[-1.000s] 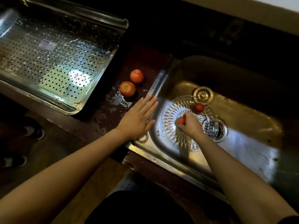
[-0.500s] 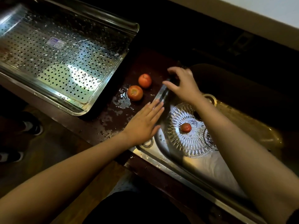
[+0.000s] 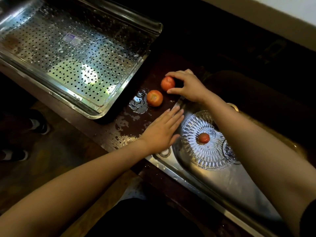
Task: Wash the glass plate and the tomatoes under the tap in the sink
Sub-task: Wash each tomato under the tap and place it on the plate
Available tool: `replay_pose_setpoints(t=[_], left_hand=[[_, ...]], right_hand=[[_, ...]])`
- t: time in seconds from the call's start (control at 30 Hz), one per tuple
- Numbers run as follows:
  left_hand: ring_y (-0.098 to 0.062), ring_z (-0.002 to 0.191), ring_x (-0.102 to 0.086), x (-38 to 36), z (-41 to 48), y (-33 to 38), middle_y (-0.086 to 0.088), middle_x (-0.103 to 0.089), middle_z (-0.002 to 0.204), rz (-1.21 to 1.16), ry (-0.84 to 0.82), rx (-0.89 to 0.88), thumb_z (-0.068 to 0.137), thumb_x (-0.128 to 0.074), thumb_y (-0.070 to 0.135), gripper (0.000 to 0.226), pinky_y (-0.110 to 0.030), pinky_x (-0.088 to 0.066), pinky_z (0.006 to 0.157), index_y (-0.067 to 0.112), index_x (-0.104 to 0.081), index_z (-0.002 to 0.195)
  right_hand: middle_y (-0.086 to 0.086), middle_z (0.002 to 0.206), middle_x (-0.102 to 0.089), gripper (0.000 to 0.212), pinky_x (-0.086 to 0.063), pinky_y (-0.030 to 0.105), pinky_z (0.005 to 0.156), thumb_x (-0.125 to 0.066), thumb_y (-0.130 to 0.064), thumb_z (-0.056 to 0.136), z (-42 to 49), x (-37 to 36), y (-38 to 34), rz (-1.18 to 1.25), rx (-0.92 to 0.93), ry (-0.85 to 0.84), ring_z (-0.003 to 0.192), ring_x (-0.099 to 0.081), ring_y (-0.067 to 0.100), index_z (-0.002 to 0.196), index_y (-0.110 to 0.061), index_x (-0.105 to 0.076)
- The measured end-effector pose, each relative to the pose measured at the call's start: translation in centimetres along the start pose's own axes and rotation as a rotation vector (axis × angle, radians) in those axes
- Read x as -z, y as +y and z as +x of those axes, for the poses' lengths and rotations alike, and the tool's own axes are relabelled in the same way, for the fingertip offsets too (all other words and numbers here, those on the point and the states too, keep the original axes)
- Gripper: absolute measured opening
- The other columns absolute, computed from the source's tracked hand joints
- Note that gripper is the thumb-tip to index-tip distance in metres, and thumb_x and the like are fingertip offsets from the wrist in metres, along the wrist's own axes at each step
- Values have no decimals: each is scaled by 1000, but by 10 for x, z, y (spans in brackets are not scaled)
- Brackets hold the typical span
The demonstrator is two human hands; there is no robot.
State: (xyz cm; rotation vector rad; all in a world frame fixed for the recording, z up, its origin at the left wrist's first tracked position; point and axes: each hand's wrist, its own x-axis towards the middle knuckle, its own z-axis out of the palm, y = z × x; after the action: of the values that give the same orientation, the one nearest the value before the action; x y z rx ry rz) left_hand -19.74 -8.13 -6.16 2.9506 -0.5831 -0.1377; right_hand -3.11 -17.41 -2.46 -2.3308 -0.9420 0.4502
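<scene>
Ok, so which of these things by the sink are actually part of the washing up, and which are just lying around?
Part of the job: glass plate in the sink, small tomato on it, far tomato on the counter gripped by the right hand, near tomato beside it.
Just lying about: perforated steel tray, puddle on the counter, shoes.

Dark wet countertop [image 3: 130, 127], perforated steel tray [image 3: 68, 53], pale wall [image 3: 282, 12], dim light

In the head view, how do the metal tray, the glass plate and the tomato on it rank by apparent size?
1. Tray
2. Plate
3. Tomato
An arm hides part of the plate, yet the order is clear.
</scene>
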Motion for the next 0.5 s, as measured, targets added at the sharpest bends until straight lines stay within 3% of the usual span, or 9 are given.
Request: replay_pose_setpoints(t=[0.07,0.13,0.23,0.33,0.4,0.5], left_hand=[[-27,146,-1,-1,0,0,-11,-11,157,16,-43,6,96,-32,41,63,-34,4,118,5,-18,146],[-22,146,7,0,-1,0,-8,-4,158,7,-68,13,97,-29,43,64,-31,9,117,9,-11,148],[-17,146,1,10,5,5,-5,-12,158,-187,-6,61,96,-36,40,61,-27,8,117,12,-18,147],[-21,141,-27,38,29,20,-8,-40,146,-550,169,193,94,-48,29,50,-31,-15,117,9,-40,139],[-21,128,-45,59,56,35,-10,-53,135,-703,257,273,95,-47,23,40,-27,-29,107,8,-49,132],[-15,107,-57,94,98,73,-6,-62,119,-1163,162,317,98,-38,24,30,-26,-44,94,18,-58,120]], right_hand=[[8,129,-55,58,-22,13,84,-73,-25,77,-8,7,-1,27,-2,37,117,-42,27,130,-16,-53],[9,130,-53,58,-28,18,95,-74,-20,77,-21,19,-3,87,-14,63,120,-43,24,130,-14,-52],[13,126,-51,57,-39,25,97,-74,-14,77,-52,46,-7,205,-38,112,118,-47,19,129,-9,-52],[12,122,-52,54,-41,19,93,-74,-14,76,-96,75,-9,279,-87,227,112,-48,12,126,-8,-54],[8,118,-53,53,-39,16,94,-74,-17,75,-130,92,-7,269,-133,308,110,-50,11,125,-9,-55],[0,115,-52,53,-40,18,95,-75,-20,75,-183,111,-4,225,-219,417,109,-50,10,124,-13,-56]])
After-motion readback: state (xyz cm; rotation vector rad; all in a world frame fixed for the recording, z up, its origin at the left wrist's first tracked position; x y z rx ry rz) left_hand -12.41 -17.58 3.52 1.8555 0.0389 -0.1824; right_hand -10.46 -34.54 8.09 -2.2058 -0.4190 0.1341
